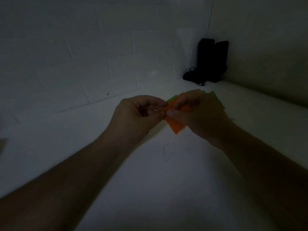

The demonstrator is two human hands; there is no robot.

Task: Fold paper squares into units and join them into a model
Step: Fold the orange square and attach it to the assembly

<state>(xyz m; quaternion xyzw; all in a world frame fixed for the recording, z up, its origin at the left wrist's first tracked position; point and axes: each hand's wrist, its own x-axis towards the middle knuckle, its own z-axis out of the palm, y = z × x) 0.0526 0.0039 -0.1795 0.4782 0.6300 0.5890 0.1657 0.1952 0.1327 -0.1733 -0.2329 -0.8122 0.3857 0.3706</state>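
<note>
Across the frame, worktop (166, 189): white, dim, bare below the hands.
Left hand (140, 112): centre, pinches the orange paper's edge, steadying it.
Right hand (195, 112): grips orange paper (176, 125) and green paper (215, 97), likely joining units.

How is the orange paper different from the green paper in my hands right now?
The orange paper sits in front, pinched by the left hand and right hand; the green paper lies behind. The orange paper shows a broad face with a corner pointing down; the green paper shows only edges past the fingers. Both are thin coloured sheets held above the table.
</note>
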